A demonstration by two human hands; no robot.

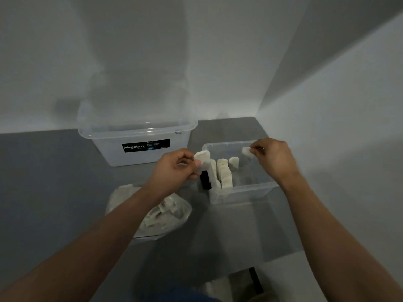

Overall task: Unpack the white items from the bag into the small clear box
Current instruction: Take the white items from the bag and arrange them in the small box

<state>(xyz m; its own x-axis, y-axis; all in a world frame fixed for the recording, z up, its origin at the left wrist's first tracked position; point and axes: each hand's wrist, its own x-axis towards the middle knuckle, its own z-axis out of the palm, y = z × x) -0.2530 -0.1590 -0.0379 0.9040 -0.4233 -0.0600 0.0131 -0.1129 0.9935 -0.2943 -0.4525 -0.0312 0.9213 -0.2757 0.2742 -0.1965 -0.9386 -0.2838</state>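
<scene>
Left hand: my left hand (pixel 177 165) pinches a flat white item (pixel 201 157) between thumb and fingertips, upright over the left end of the box, so that it can drop in edge-on beside the row.
Right hand: my right hand (pixel 272 158) pinches a second white piece (pixel 247 151) by its edge, above the box's far right corner. I judge it is meant for the bare right half.
Small clear box: the small clear box (pixel 242 190) stands on the grey floor (pixel 54 182) near the wall corner.
Stored row: white items (pixel 223 173) stand on edge, packed against the left end to save room.
Black patch: a black patch (pixel 205 180) sits at the box's left end. I cannot tell what it is.
Bag: the clear bag (pixel 181 211) lies on the floor under my left forearm, well filled, so much unpacking remains.
Megabox tub: a large Megabox tub (pixel 139 131) stands against the far wall, apart.
</scene>
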